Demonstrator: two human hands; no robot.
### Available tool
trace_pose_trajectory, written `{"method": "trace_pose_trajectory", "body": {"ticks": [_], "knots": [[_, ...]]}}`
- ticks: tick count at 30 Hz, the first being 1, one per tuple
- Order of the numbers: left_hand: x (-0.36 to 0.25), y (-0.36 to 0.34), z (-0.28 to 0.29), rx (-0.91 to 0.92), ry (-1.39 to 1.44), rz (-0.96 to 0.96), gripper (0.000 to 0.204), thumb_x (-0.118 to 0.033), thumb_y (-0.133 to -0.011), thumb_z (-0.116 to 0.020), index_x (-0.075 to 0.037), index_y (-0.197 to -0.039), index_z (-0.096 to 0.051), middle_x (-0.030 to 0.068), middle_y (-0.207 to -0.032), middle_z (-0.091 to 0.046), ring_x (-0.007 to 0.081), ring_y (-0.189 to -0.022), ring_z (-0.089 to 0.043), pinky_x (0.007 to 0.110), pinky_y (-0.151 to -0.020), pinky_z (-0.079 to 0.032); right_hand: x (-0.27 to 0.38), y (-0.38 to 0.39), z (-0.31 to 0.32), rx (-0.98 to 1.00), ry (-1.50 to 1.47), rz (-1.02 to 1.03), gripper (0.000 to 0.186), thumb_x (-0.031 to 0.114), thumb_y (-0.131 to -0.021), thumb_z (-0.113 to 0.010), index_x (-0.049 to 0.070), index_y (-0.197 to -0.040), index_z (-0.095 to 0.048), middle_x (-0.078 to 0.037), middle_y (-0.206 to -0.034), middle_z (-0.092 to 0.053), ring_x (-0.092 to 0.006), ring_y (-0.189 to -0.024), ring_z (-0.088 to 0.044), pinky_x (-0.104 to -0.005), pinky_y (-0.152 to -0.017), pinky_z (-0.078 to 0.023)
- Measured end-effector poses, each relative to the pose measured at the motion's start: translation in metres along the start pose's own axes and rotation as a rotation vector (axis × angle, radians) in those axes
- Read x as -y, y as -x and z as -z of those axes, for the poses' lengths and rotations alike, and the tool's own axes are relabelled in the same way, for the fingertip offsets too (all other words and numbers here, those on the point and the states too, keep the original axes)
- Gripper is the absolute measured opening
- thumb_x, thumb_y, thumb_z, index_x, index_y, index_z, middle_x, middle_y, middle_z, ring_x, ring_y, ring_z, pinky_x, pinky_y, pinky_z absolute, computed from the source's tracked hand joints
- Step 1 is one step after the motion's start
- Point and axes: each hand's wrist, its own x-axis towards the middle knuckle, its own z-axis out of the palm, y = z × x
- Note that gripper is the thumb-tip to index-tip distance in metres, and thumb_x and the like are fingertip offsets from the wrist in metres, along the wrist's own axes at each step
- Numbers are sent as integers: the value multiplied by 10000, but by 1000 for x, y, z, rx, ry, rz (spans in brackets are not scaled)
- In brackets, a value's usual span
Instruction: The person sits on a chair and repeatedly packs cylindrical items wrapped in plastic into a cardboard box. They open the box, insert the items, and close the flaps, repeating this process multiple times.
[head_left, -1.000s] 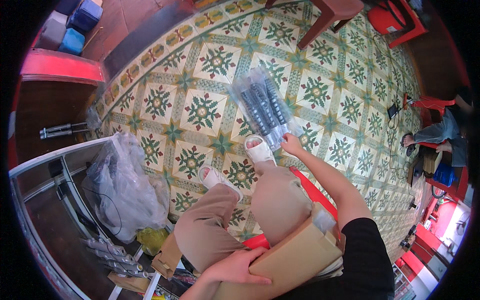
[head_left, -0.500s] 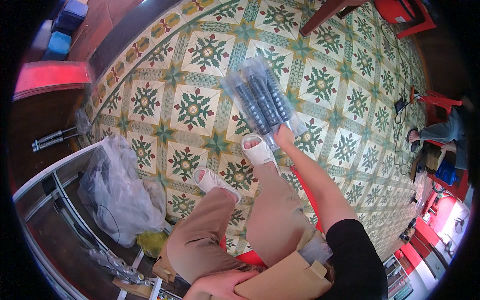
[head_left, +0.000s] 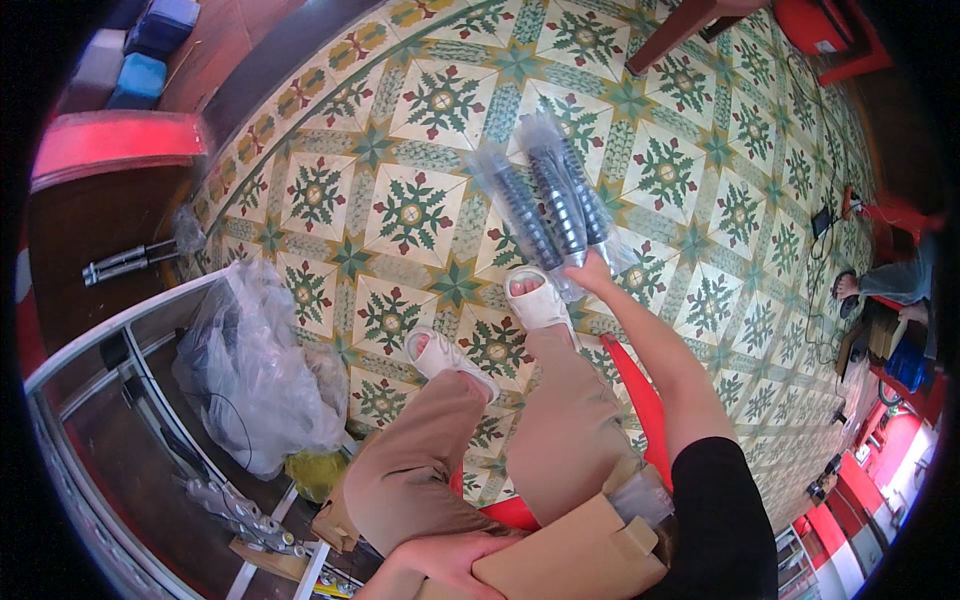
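My right hand (head_left: 590, 272) reaches out over the floor, closed on the near end of some dark coil springs (head_left: 550, 200) in clear plastic sleeves. They lie side by side and fan slightly apart at the far end. Whether their far ends touch the tiles, I cannot tell. An open cardboard box (head_left: 570, 555) rests on my lap with a flap up. Clear plastic (head_left: 642, 497) shows in its mouth. My left hand (head_left: 455, 558) grips the box's left side, its fingertips partly hidden.
At the left stands a metal-framed glass cabinet (head_left: 130, 330) with a crumpled clear plastic bag (head_left: 265, 380) over it. Metal tubes (head_left: 128, 262) lie beyond. Red stool legs (head_left: 640, 395) show beneath me. Another person's foot (head_left: 847, 286) is at the far right, near cables.
The whole view has shifted slightly, moving the scene rightward. The springs in my right hand have turned a little and spread apart. My left hand stays on the box.
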Motion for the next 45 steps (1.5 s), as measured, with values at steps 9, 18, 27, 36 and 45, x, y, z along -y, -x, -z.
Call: {"method": "trace_pose_trajectory", "body": {"ticks": [9, 18, 27, 36, 45], "knots": [[17, 6, -11, -128, -79, -21, 763, -230, -872, -786, 17, -1468, -378, 98, -1357, -577, 161, -1228, -536, 341, -1039, -445, 31, 66, 71, 178, -246, -88, 335, 224, -759, -690, 7, -1014, -672, -68, -772, -651, -159, -616, -589, -342, -536, -458], [42, 8, -14, -242, -16, -17, 835, -241, -848, -804, 10, -1495, -340, 107, -1389, -563, 172, -1253, -535, 356, -1046, -456, 5, 234, 158, 258, -320, -18, 179, 161, -768, -673, 56, -897, -606, -6, -674, -574, -114, -559, -527, -298, -484, -410], [64, 9, -33, -473, -297, -90, 763, -311, -883, -770, -26, -1488, -402, 90, -1363, -586, 171, -1241, -551, 347, -1044, -456, 0, 377, 252, -12, -396, 63, 229, 116, -761, -663, 15, -961, -615, -38, -788, -618, -128, -630, -565, -302, -554, -466], [69, -22, -87, -725, -732, -130, 795, -341, -777, -864, -23, -1406, -497, 103, -1284, -641, 184, -1146, -612, 355, -984, -498, 10, 476, 299, -110, -532, 337, 248, 57, -731, -640, 7, -973, -619, -15, -824, -617, -109, -699, -562, -280, -632, -471], [29, -29, -95, -726, -972, 216, 897, -377, -754, -875, -20, -1456, -445, 134, -1317, -618, 227, -1153, -629, 381, -960, -529, 15, 576, 294, -105, -447, 612, 325, 32, -706, -680, 15, -1024, -619, -12, -868, -629, -116, -754, -582, -295, -708, -496]]}}
